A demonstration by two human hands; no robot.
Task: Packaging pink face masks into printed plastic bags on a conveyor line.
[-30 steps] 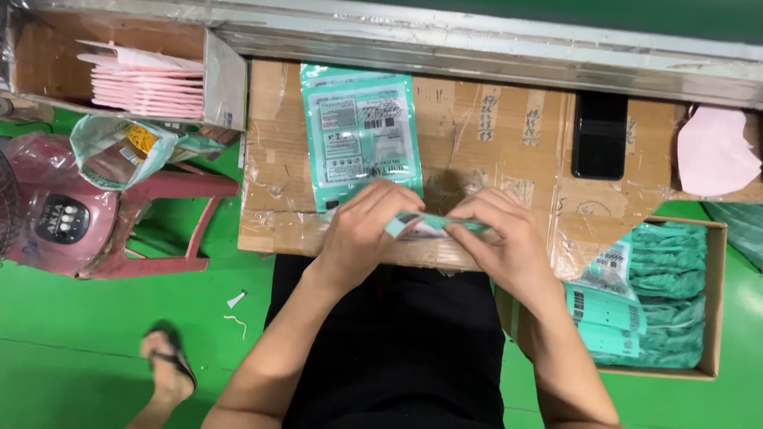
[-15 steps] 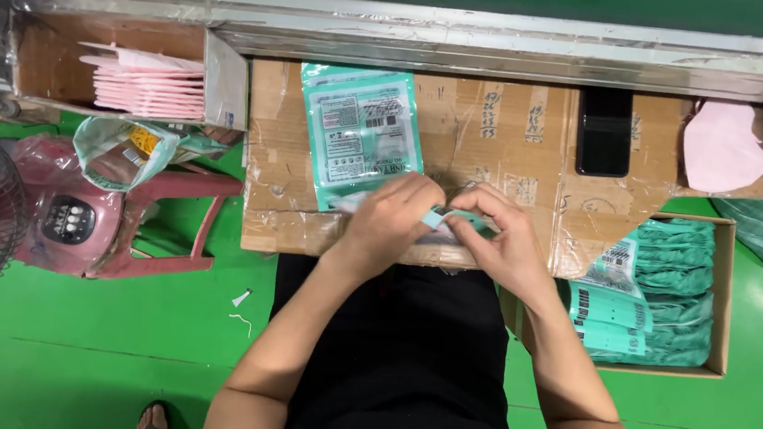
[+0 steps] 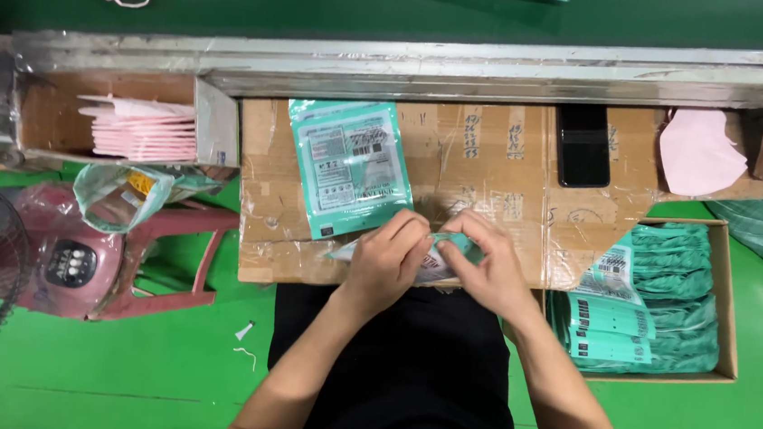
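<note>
Teal pouch (image 3: 432,262) long axis left-right, both hands' fingers (image 3: 408,244) pinching its upper edge

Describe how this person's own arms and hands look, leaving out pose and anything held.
Both forearms are bare, with no sleeves in view. The left hand and right hand wear no gloves; no rings, watch or wristband show. Dark clothing covers the lap between the arms.

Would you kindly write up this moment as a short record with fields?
Left hand: grips teal pouch from the left
Right hand: grips the same pouch from the right
Surface: cardboard sheet
Beside hands: flat teal packet
Right: box of teal packets
Left: stack of pink masks
Also: black phone
</note>
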